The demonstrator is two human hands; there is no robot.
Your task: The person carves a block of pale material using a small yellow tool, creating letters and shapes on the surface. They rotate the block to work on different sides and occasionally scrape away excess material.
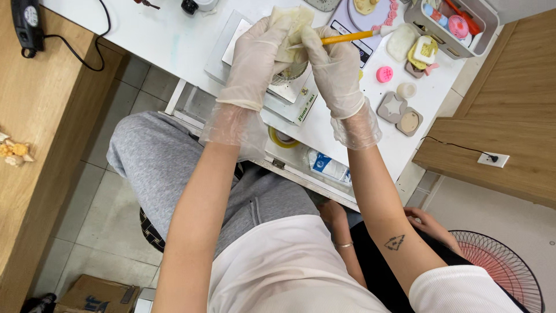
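Note:
Both my hands wear thin clear gloves and meet over the white table (174, 40). My left hand (258, 55) grips a pale cream, soft sheet-like piece (292, 20), held above a small round container (288, 72) that stands on a grey scale (223, 52). My right hand (336, 69) holds a thin orange-handled tool (347, 38) whose tip touches the cream piece; the handle points right. What the container holds is hidden by my hands.
Small moulds and soap-like shapes (399, 110) lie at the table's right, beside a grey basket (457, 23) of small items. A wooden bench (35, 116) with a black device (26, 20) is left. Another person's hand (428, 223) and a pink fan (498, 266) sit lower right.

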